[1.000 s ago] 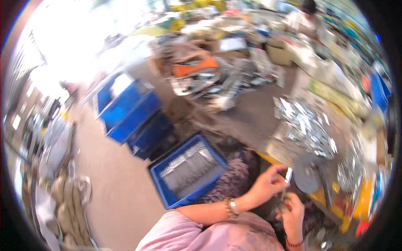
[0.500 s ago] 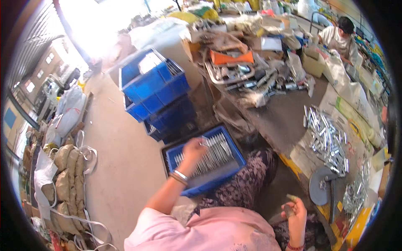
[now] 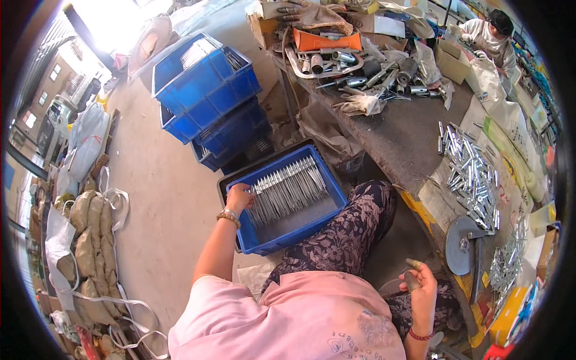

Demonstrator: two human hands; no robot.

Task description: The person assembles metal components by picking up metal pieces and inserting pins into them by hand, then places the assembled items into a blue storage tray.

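A blue plastic crate (image 3: 277,245) stands in front of my legs, with a row of slim metal rods (image 3: 289,187) lying side by side in it. My left hand (image 3: 240,197) is over the crate's left side, fingers closed around the end of a rod at the row's left end; the fingertips are partly hidden. My right hand (image 3: 422,282) is raised near the bench edge, palm up, with its fingers loosely bent and apart. Covers sit on two of its fingers, and nothing shows in its grip.
Stacked blue crates (image 3: 207,99) rise beyond. To the right runs a workbench (image 3: 390,144) bearing a pile of shiny metal tubes (image 3: 471,174), a grey disc with a handle (image 3: 461,245), work gloves (image 3: 357,103) and loose parts. Sacks (image 3: 96,234) with straps line the left. Another person (image 3: 489,45) sits far right.
My left hand has moved left from above the middle of the rods to the row's left end. My right hand stays about where it was. The view has shifted.
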